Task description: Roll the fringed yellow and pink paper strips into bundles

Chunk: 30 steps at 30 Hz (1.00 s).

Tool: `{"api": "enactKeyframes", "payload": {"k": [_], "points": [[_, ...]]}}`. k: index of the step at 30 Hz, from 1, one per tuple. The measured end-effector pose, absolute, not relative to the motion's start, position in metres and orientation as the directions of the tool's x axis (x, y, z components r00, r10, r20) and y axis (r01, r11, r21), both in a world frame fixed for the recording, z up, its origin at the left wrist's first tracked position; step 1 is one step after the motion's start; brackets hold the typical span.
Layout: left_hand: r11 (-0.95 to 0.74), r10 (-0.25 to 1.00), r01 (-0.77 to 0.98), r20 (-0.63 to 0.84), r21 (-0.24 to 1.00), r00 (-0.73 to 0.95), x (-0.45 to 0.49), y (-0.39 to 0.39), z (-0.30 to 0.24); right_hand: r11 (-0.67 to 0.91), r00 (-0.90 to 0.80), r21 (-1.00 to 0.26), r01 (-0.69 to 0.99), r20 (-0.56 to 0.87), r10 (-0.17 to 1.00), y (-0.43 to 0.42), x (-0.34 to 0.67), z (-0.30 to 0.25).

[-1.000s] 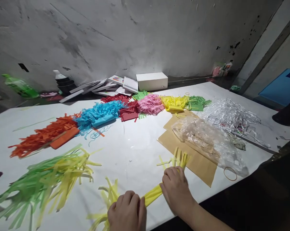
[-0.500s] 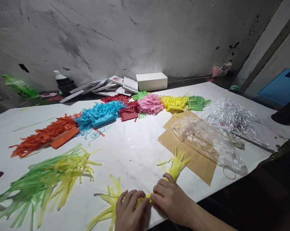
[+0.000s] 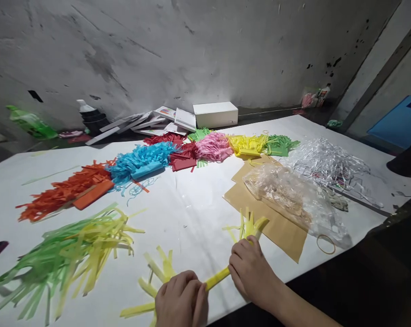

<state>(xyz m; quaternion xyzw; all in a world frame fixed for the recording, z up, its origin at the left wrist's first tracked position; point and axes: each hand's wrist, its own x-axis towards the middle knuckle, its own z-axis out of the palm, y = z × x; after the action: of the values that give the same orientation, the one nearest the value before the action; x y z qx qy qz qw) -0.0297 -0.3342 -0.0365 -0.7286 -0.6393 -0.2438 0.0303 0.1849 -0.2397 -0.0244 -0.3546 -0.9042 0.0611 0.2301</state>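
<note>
Near the table's front edge, a yellow fringed paper tassel (image 3: pixel 218 278) stretches between my hands, its middle rolled into a narrow band. My left hand (image 3: pixel 181 299) is closed over the roll's left part, with loose yellow strips fanning out beyond it. Farther right, my right hand (image 3: pixel 251 268) grips the roll just below the other fringed end, which spreads toward brown paper. The fingertips of both hands are partly hidden. To the left lie finished-looking green and yellow fringed strips (image 3: pixel 86 250), flat on the white table covering (image 3: pixel 178 218).
Fringed paper bundles in orange (image 3: pixel 69 188), blue (image 3: pixel 142 161), pink (image 3: pixel 214 146) and other colours line the back. At right lie brown paper (image 3: pixel 283 240), a clear plastic bag (image 3: pixel 294 200), silver strands (image 3: pixel 324 159) and a rubber band (image 3: pixel 326 244). A white box (image 3: pixel 215 114) stands by the wall.
My hands have moved apart, the right one going up and to the right. A smooth stretch of the yellow roll now shows between them.
</note>
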Motion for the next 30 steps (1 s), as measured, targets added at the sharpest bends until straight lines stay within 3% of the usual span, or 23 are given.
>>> {"api": "enactKeyframes", "payload": {"k": [3, 8, 12, 20, 26, 30], "points": [[-0.152, 0.897, 0.946, 0.441, 0.288, 0.01, -0.023, -0.33, -0.038, 0.744, -0.617, -0.242, 0.623, 0.433, 0.657, -0.242, 0.178, -0.023], [-0.38, 0.862, 0.894, 0.441, 0.237, 0.25, -0.033, -0.323, -0.033, 0.926, -0.826, -0.126, 0.356, 0.42, 0.375, -0.245, 0.175, -0.028], [-0.462, 0.826, 0.875, 0.431, 0.147, 0.364, -0.041, -0.32, -0.027, 0.899, -0.785, -0.147, 0.412, 0.444, 0.432, -0.246, 0.167, -0.037], [-0.344, 0.891, 0.868, 0.417, 0.357, 0.181, -0.031, -0.32, -0.041, 0.905, -0.798, -0.174, 0.388, 0.428, 0.424, -0.245, 0.167, -0.037], [-0.293, 0.916, 0.876, 0.375, 0.384, 0.142, -0.025, -0.321, -0.035, 0.845, -0.74, -0.246, 0.475, 0.408, 0.535, -0.237, 0.19, -0.031], [-0.214, 0.933, 0.934, 0.343, 0.288, 0.108, -0.018, -0.318, -0.028, 0.751, -0.669, -0.306, 0.585, 0.34, 0.66, -0.242, 0.185, -0.029]]}}
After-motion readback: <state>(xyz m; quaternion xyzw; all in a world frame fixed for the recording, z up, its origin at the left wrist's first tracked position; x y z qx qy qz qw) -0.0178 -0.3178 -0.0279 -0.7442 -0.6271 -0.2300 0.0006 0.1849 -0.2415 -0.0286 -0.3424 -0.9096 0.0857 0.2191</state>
